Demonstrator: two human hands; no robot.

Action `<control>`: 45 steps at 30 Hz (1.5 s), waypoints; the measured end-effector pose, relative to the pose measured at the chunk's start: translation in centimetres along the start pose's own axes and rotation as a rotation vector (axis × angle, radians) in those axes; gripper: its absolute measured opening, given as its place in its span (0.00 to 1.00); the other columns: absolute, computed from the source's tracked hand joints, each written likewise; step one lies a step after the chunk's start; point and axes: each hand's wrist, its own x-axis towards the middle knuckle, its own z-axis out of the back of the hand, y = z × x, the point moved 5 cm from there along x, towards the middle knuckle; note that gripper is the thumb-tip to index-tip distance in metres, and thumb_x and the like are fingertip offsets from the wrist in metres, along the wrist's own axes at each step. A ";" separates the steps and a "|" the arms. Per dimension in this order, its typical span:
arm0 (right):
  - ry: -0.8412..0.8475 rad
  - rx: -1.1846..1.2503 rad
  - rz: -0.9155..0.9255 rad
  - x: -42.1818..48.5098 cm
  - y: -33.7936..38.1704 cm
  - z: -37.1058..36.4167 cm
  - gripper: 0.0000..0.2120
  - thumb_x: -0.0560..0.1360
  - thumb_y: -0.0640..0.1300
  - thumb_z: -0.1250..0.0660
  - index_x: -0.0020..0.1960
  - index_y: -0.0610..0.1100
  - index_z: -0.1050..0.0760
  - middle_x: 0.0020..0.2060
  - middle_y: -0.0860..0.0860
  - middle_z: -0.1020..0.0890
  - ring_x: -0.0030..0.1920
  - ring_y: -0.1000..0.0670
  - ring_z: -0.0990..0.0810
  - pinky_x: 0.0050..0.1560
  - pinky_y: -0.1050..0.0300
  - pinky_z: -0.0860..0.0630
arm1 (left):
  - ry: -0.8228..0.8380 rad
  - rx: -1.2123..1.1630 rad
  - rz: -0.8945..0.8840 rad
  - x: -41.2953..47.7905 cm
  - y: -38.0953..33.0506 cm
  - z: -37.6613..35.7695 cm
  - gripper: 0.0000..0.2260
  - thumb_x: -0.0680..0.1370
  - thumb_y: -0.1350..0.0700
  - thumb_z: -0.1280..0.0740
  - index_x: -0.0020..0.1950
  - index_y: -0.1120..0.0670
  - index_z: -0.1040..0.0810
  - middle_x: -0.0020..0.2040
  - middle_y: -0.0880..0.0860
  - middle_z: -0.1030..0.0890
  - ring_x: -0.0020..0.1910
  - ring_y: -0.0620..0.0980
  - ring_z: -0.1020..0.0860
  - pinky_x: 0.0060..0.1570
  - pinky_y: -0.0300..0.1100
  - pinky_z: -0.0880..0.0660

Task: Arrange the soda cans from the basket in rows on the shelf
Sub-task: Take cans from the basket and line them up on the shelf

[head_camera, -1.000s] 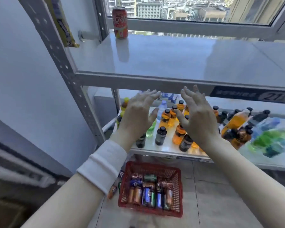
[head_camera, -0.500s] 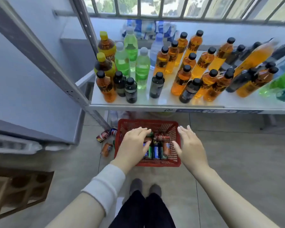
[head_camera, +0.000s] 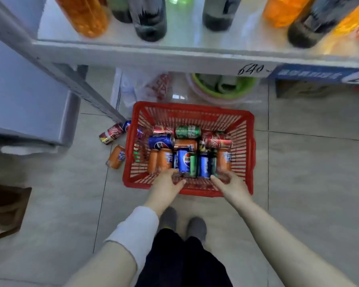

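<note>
Here, the person bends over the red basket (head_camera: 250, 150), which stands on the floor tiles in front of the shelf (head_camera: 174, 56). The soda cans (head_camera: 187, 132) lie in it in a mixed heap: orange, blue, green and red. The left hand (head_camera: 166, 183) is over the near rim, fingers loose at the end of a blue can (head_camera: 183, 162), thumb apart, holding nothing. The right hand (head_camera: 230, 183) reaches in beside an orange can (head_camera: 224, 160); its fingers are blurred, so I cannot tell if it grips. 3 loose cans (head_camera: 112, 135) lie on the floor just left of the basket. Bottles (head_camera: 149, 17) stand on the shelf.
</note>
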 end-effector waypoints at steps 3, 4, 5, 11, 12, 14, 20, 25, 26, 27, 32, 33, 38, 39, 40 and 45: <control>0.050 -0.008 -0.014 6.3 -1.5 -3.1 0.29 0.75 0.53 0.34 0.69 0.38 0.34 0.61 0.44 0.23 0.62 0.46 0.25 0.57 0.60 0.33 | 0.077 0.008 0.023 5.2 2.9 -3.3 0.20 0.76 0.53 0.33 0.66 0.58 0.28 0.61 0.56 0.23 0.59 0.53 0.24 0.53 0.38 0.31; 0.069 -0.017 -0.017 8.3 -1.8 -4.1 0.29 0.75 0.53 0.34 0.70 0.38 0.35 0.62 0.44 0.24 0.62 0.46 0.26 0.57 0.60 0.33 | 0.096 0.023 0.031 6.8 3.8 -4.3 0.20 0.76 0.54 0.33 0.65 0.59 0.29 0.61 0.56 0.22 0.59 0.53 0.24 0.52 0.38 0.31; 0.092 -0.021 -0.023 10.2 -2.0 -5.1 0.30 0.75 0.54 0.35 0.70 0.38 0.36 0.63 0.43 0.25 0.63 0.45 0.26 0.59 0.58 0.33 | 0.115 0.040 0.039 8.5 4.5 -5.1 0.20 0.76 0.53 0.33 0.65 0.59 0.29 0.61 0.55 0.23 0.59 0.54 0.24 0.52 0.39 0.31; 0.158 0.006 -0.036 19.9 -2.1 -10.3 0.33 0.75 0.57 0.36 0.71 0.38 0.38 0.64 0.44 0.26 0.63 0.43 0.27 0.64 0.49 0.30 | 0.158 0.115 0.029 18.1 7.3 -8.9 0.25 0.73 0.49 0.30 0.65 0.58 0.31 0.59 0.54 0.23 0.59 0.55 0.24 0.52 0.43 0.27; 0.158 0.011 -0.031 21.0 -2.0 -10.9 0.33 0.75 0.57 0.36 0.71 0.38 0.37 0.65 0.44 0.26 0.63 0.43 0.27 0.64 0.47 0.29 | 0.155 0.137 0.033 19.1 7.7 -9.3 0.27 0.72 0.49 0.30 0.67 0.58 0.32 0.60 0.55 0.25 0.60 0.55 0.25 0.53 0.42 0.29; 0.155 0.009 -0.027 22.9 -2.0 -11.9 0.34 0.74 0.59 0.37 0.71 0.38 0.37 0.67 0.43 0.28 0.64 0.43 0.28 0.63 0.45 0.29 | 0.160 0.186 0.056 20.6 8.5 -10.2 0.31 0.73 0.49 0.30 0.69 0.60 0.36 0.62 0.56 0.27 0.61 0.55 0.26 0.52 0.40 0.31; 0.147 0.070 -0.019 25.4 -1.2 -13.5 0.29 0.72 0.58 0.33 0.60 0.34 0.26 0.59 0.39 0.22 0.53 0.43 0.23 0.57 0.46 0.25 | 0.179 0.170 0.105 22.2 9.5 -12.1 0.36 0.70 0.46 0.28 0.69 0.63 0.41 0.62 0.56 0.29 0.61 0.55 0.27 0.50 0.40 0.30; 0.137 0.172 -0.041 25.5 -1.4 -13.6 0.27 0.70 0.55 0.29 0.59 0.35 0.27 0.53 0.42 0.22 0.57 0.42 0.23 0.59 0.42 0.26 | 0.169 0.105 0.038 22.2 9.2 -12.2 0.37 0.67 0.44 0.26 0.69 0.56 0.36 0.60 0.55 0.29 0.60 0.54 0.28 0.56 0.43 0.27; 0.138 0.190 -0.035 25.4 -1.4 -13.5 0.23 0.70 0.56 0.29 0.56 0.39 0.27 0.50 0.45 0.23 0.55 0.43 0.23 0.59 0.43 0.26 | 0.155 0.064 0.057 21.9 9.0 -12.0 0.36 0.67 0.46 0.25 0.68 0.57 0.36 0.59 0.55 0.29 0.60 0.53 0.27 0.53 0.41 0.27; 0.134 0.210 -0.034 25.1 -1.3 -13.4 0.20 0.69 0.56 0.29 0.52 0.43 0.29 0.48 0.47 0.24 0.53 0.45 0.24 0.59 0.43 0.25 | 0.147 0.011 0.084 21.4 8.9 -11.9 0.34 0.67 0.48 0.24 0.66 0.58 0.36 0.59 0.54 0.28 0.59 0.53 0.27 0.50 0.39 0.28; 0.105 0.364 -0.094 21.1 -0.6 -10.9 0.24 0.67 0.56 0.27 0.54 0.45 0.32 0.53 0.48 0.24 0.55 0.46 0.23 0.58 0.44 0.24 | 0.139 -0.232 0.112 17.1 6.5 -9.0 0.32 0.65 0.55 0.23 0.63 0.56 0.35 0.54 0.50 0.23 0.51 0.48 0.23 0.44 0.36 0.29; 0.108 0.392 -0.096 20.0 -0.2 -10.2 0.22 0.68 0.56 0.27 0.52 0.43 0.30 0.51 0.48 0.23 0.53 0.47 0.23 0.56 0.45 0.23 | 0.145 -0.255 0.101 16.0 5.9 -8.2 0.33 0.65 0.55 0.23 0.65 0.55 0.35 0.53 0.49 0.23 0.50 0.47 0.23 0.45 0.36 0.28; 0.166 0.527 -0.077 10.5 3.7 -3.8 0.20 0.68 0.55 0.27 0.50 0.42 0.26 0.44 0.49 0.20 0.45 0.52 0.22 0.39 0.57 0.25 | 0.280 -0.444 0.093 6.9 0.4 -2.4 0.31 0.66 0.54 0.23 0.64 0.48 0.35 0.53 0.46 0.23 0.52 0.45 0.22 0.54 0.41 0.24; 0.200 0.529 -0.069 8.4 4.7 -2.4 0.22 0.67 0.56 0.27 0.53 0.42 0.25 0.45 0.49 0.18 0.46 0.51 0.21 0.38 0.58 0.26 | 0.321 -0.475 0.097 4.9 -1.0 -1.0 0.32 0.66 0.52 0.23 0.65 0.47 0.34 0.54 0.47 0.22 0.54 0.46 0.22 0.56 0.43 0.24; 0.235 0.530 -0.057 6.4 5.7 -1.0 0.23 0.67 0.56 0.27 0.54 0.42 0.23 0.46 0.49 0.17 0.47 0.51 0.20 0.40 0.58 0.25 | 0.357 -0.494 0.092 2.9 -2.4 0.3 0.34 0.63 0.50 0.22 0.66 0.46 0.34 0.55 0.48 0.21 0.55 0.47 0.21 0.58 0.47 0.25; 0.290 0.588 0.009 -5.2 11.7 6.3 0.19 0.69 0.53 0.29 0.55 0.43 0.25 0.47 0.48 0.18 0.45 0.49 0.19 0.50 0.52 0.24 | 0.433 -0.528 0.063 -7.6 -10.3 7.6 0.40 0.62 0.51 0.24 0.71 0.48 0.37 0.58 0.49 0.20 0.56 0.46 0.21 0.61 0.50 0.26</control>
